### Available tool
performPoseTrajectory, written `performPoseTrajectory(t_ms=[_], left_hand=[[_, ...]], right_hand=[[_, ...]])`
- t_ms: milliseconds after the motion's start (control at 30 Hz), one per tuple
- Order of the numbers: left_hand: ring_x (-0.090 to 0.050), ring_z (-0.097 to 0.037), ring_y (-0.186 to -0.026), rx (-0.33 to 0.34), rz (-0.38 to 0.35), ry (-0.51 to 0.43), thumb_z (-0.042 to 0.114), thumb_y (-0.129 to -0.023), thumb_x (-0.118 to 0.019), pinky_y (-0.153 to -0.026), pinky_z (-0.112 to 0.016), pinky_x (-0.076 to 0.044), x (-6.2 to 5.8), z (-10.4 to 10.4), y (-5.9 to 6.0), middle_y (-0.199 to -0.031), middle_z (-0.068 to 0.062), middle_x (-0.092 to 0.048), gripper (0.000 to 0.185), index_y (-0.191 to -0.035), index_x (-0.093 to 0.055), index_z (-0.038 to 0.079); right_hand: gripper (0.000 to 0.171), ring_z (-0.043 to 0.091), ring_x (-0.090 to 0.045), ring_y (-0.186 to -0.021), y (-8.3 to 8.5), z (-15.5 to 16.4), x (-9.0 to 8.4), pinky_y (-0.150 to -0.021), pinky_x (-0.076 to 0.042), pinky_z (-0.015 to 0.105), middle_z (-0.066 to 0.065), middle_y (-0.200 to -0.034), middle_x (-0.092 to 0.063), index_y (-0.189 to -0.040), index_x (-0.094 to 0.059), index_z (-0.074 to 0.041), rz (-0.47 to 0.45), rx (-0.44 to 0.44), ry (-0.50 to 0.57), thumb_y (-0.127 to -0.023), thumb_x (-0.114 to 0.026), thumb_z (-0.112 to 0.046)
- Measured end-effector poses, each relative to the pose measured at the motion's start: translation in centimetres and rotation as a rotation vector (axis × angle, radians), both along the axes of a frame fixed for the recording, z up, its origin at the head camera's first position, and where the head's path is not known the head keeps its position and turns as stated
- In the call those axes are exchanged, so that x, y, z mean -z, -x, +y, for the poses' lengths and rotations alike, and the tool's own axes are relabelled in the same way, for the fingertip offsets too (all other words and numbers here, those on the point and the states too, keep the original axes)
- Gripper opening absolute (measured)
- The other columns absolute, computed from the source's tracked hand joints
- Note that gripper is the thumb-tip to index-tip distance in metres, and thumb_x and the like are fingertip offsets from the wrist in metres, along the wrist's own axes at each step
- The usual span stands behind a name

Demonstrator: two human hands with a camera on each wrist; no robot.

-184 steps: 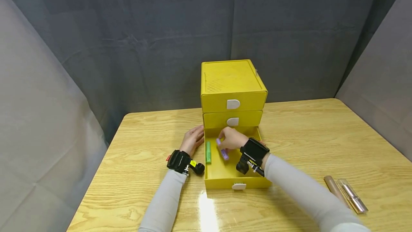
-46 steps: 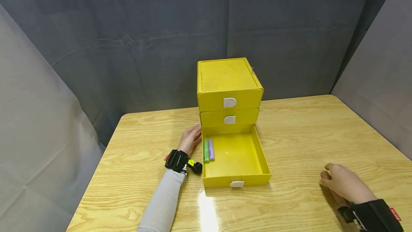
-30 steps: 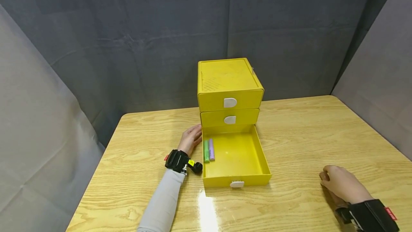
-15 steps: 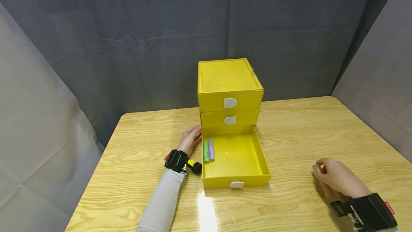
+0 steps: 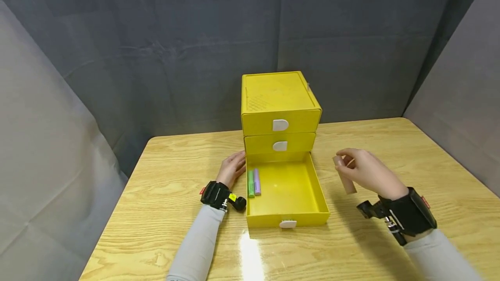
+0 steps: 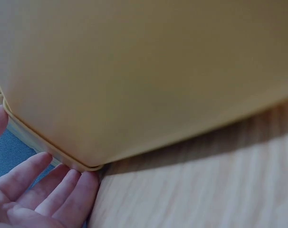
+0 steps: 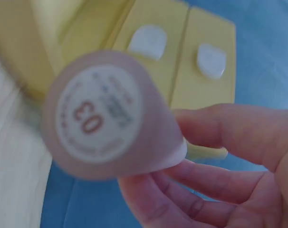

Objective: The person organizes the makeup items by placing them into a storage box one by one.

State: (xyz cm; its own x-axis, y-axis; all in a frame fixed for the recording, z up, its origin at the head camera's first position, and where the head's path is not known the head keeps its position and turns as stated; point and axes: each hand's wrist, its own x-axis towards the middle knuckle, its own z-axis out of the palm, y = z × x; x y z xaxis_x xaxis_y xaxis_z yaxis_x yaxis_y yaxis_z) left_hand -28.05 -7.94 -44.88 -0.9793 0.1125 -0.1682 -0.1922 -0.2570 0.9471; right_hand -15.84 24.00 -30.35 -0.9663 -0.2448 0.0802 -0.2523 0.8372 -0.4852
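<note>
Right hand (image 5: pixel 367 171) grips pinkish-brown tube (image 5: pixel 344 176) above table (image 5: pixel 175 177), just right of open bottom drawer (image 5: pixel 287 187); tube's end label reads 03 in right wrist view. Left hand (image 5: pixel 232 169) relaxed, fingers flat against yellow drawer unit (image 5: pixel 279 112) at left base. Green stick (image 5: pixel 251 183) and purple stick (image 5: pixel 257 181) lie side by side along drawer's left wall.

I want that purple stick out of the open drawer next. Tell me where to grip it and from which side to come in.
Grip the purple stick at its middle, coming from above. It lies flat on the floor of the open drawer, touching the green stick on its left, so the fingers probably fit best from the bare right side, or at its two ends. The right hand already holds a tan tube; the left hand rests on the drawer's outer wall.
</note>
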Motion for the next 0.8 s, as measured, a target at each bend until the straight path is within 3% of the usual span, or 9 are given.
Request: performPoseTrajectory(t_ms=[267,533,800], left_hand=[[-0.045,-0.027,-0.122,0.004,0.011,-0.003,0.026,-0.092,-0.056,-0.099,-0.038,-0.041,-0.1,0.2,0.1,-0.135,-0.015,-0.045,0.049,-0.131,-0.046,-0.002],[-0.044,-0.028,-0.123,0.031,0.028,-0.028,0.023,-0.093,-0.054,-0.101,-0.038,-0.039,-0.4,0.1,-0.4,-0.135,-0.019,-0.044,0.049,-0.132,-0.043,-0.004],[-0.045,-0.027,-0.122,0.008,0.025,-0.021,0.025,-0.092,-0.056,-0.099,-0.037,-0.041,0.2,0.0,0.0,-0.134,-0.017,-0.046,0.049,-0.131,-0.046,-0.003]], right_hand=[[0.031,0.021,-0.058,-0.078,2.4,-4.7,-0.6,-0.067,-0.05,0.033,0.012,-0.088,-0.063,-0.112,-0.058,0.008,0.007,-0.108,0.086,-0.088,-0.059,-0.012],[0.029,0.019,-0.052,-0.073,4.6,-7.6,0.8,-0.065,-0.043,0.029,0.01,-0.083,-0.06,-0.11,-0.059,0.007,-0.072,-0.15,0.16,-0.087,-0.059,-0.011],[0.02,0.014,-0.044,-0.057,5.6,-10.9,2.3,-0.052,-0.034,0.023,0.007,-0.068,-0.053,-0.098,-0.062,0.005,-0.058,-0.176,0.142,-0.084,-0.063,-0.008]])
